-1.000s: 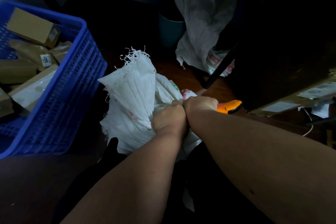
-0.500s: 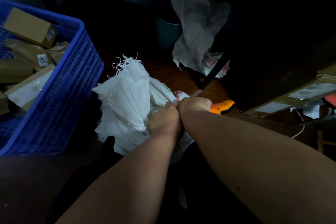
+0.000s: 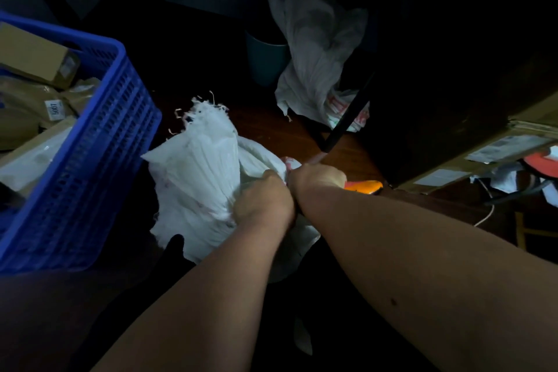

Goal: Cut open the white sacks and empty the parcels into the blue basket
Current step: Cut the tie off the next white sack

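Observation:
A crumpled white woven sack [image 3: 196, 178] with a frayed top edge lies on the dark floor in front of me. My left hand [image 3: 262, 205] grips a bunch of its fabric. Right beside it, my right hand [image 3: 317, 180] holds an orange-handled cutter [image 3: 363, 186], whose blade is hidden behind the hands. The blue basket [image 3: 90, 166] stands at the left, with brown cardboard parcels [image 3: 36, 60] and padded envelopes inside.
A second limp white sack [image 3: 317, 48] hangs over a blue bin [image 3: 262, 60] at the back. A dark table leg [image 3: 341, 127] slants down at centre right. Labelled cardboard boxes [image 3: 498, 151] and loose cables lie at the right.
The view has drifted slightly; the sack and both hands sit a little lower and to the left. Both hands keep their grips close together on the sack.

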